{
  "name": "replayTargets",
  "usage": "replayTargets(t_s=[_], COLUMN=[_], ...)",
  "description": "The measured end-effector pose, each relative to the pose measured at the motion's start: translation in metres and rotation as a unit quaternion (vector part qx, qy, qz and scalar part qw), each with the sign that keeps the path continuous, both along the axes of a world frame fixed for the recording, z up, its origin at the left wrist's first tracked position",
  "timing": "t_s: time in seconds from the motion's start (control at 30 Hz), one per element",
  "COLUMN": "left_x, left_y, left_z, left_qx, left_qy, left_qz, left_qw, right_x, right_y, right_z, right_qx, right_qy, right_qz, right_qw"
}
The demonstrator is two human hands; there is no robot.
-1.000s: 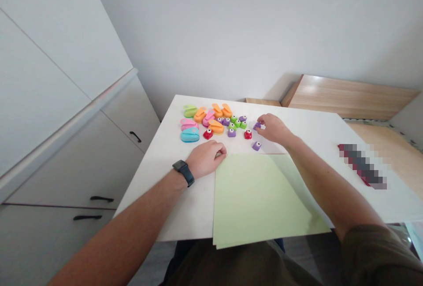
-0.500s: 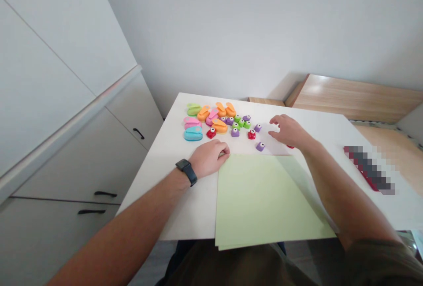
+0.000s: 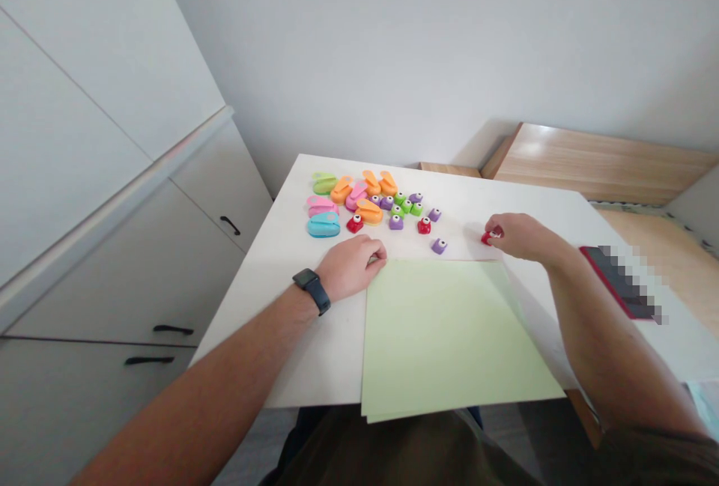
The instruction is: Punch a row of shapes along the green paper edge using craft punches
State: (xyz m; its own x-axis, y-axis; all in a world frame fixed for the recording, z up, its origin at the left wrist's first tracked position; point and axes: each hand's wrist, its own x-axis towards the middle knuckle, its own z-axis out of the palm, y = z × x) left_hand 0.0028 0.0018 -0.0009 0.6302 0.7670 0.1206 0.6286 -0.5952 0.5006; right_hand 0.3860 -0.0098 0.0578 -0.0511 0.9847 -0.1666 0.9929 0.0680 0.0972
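My right hand (image 3: 514, 235) is closed on a small red craft punch (image 3: 487, 238) at the table's right, past the far right corner of the light green paper (image 3: 443, 336). My left hand (image 3: 353, 265), wearing a dark watch (image 3: 312, 290), rests with curled fingers at the paper's far left corner; whatever lies under those fingers is hidden. The paper lies as a stack of sheets, its near edge jutting past the table. Between the hands stand a purple punch (image 3: 439, 246) and another red punch (image 3: 424, 225). A third red punch (image 3: 355, 224) sits just beyond my left hand.
Larger lever punches, such as a blue one (image 3: 323, 225) and an orange one (image 3: 369, 213), cluster at the back left of the white table (image 3: 320, 351). Small green punches (image 3: 407, 207) sit beside them. A red-edged dark object (image 3: 618, 280), partly blurred, lies right. Cabinets (image 3: 84, 284) stand left.
My right hand has come down and to the right, from fingers apart to closed around the small red punch. My left hand stays at the paper's corner. The view has shifted slightly.
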Motion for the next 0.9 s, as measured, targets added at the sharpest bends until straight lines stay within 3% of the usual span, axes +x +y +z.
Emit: replayTargets(t_s=[0.2,0.33,0.43,0.53,0.63,0.73,0.9], left_x=[0.0,0.0,0.0,0.0,0.001,0.0,-0.001], left_y=[0.0,0.001,0.002,0.002,0.001,0.001,0.001], left_z=[0.001,0.0,-0.001,-0.001,0.0,0.001,0.001], left_qx=[-0.002,-0.007,-0.007,-0.003,-0.003,-0.003,-0.001], left_qy=[-0.003,-0.001,0.0,-0.002,-0.004,-0.005,-0.007], left_qz=[0.001,0.0,-0.003,-0.004,-0.005,-0.005,-0.003], left_qw=[1.0,1.0,1.0,1.0,1.0,1.0,1.0], right_x=[-0.043,-0.086,-0.116,-0.137,-0.141,-0.127,-0.096], right_y=[0.006,0.007,0.014,0.024,0.029,0.025,0.009], right_z=[0.009,0.012,0.008,0.002,-0.002,0.0,-0.001], right_qx=[0.077,0.092,0.072,0.086,0.109,0.115,0.003], right_qy=[0.099,0.169,0.152,0.125,0.138,0.148,0.115], right_qz=[0.02,0.109,0.16,0.162,0.157,0.146,0.151], right_qw=[0.992,0.975,0.973,0.975,0.972,0.971,0.982])
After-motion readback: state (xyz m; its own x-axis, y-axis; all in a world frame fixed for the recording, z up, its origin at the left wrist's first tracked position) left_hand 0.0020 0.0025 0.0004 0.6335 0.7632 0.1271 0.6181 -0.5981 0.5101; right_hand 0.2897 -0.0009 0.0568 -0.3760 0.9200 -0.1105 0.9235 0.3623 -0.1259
